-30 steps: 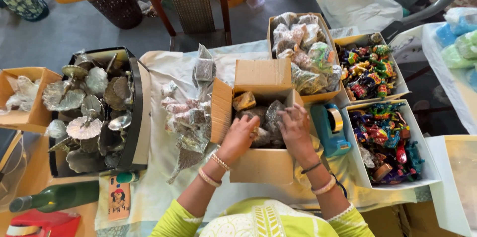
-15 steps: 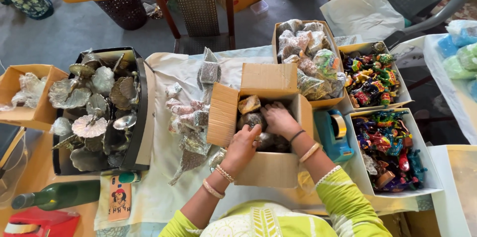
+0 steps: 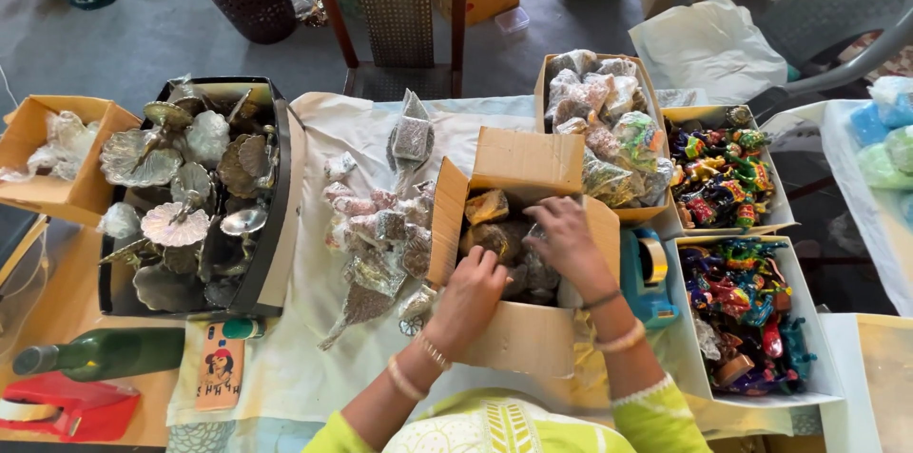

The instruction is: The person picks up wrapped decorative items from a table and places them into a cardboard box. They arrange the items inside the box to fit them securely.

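Reaching into cardboard box (image 3: 518,253) | left hand (image 3: 473,296), right hand (image 3: 563,239) apart, grips unclear | lift wrapped packets (image 3: 490,225) gently, one each.

Matt brown cardboard box (image 3: 518,339), centre, containing items wrapped in glossy clear plastic (image 3: 490,206), rests on a smooth pale cloth (image 3: 352,139). At left, dull silvery metal dishes (image 3: 176,223) fill a black tray (image 3: 276,215); near left, a glossy green glass bottle (image 3: 105,353). Far centre, a polished wooden chair (image 3: 395,6) with woven cane back.
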